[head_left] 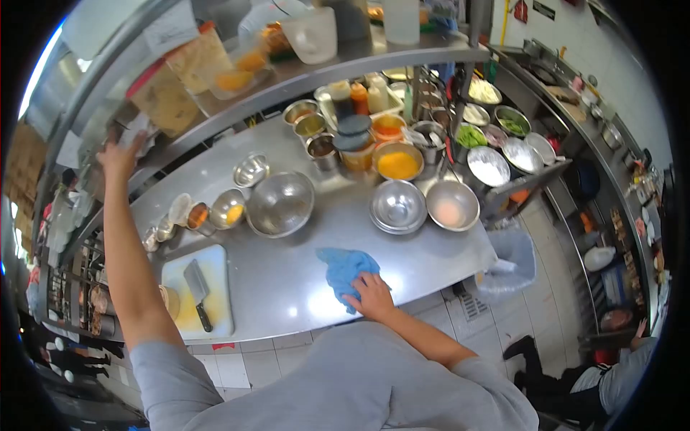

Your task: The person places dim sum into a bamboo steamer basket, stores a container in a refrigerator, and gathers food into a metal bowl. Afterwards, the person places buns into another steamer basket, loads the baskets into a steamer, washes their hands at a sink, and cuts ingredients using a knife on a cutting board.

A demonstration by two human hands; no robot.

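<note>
L hand (121,147): up at the far L end of the overhead shelf (359,56), arm stretched out, fingers spread, right by a white sheet (136,131); can't tell if it's gripping it.
R hand (371,295): down on the blue cloth (345,267), fingers a bit apart on top; can't tell if any's pinched.
Cloth: crumpled on the bench (277,287), nr the front edge, R hand touching it.
Board: white cutting board (216,262), L side of bench, yellow stains; cleaver (195,281) lying flat on it, black handle twd the person.
Bowls: big metal bowl (280,205) mid-bench, stacked bowls (397,205) to its R, then bowl w/ pale pink stuff (439,195) just beside those.
Shelf tubs: red-rimmed tub (165,100) up there, nr L hand.
Bin: lined bin (519,262) off the R end.
Co-worker: person (627,384) low R, well apart from the bench.
</note>
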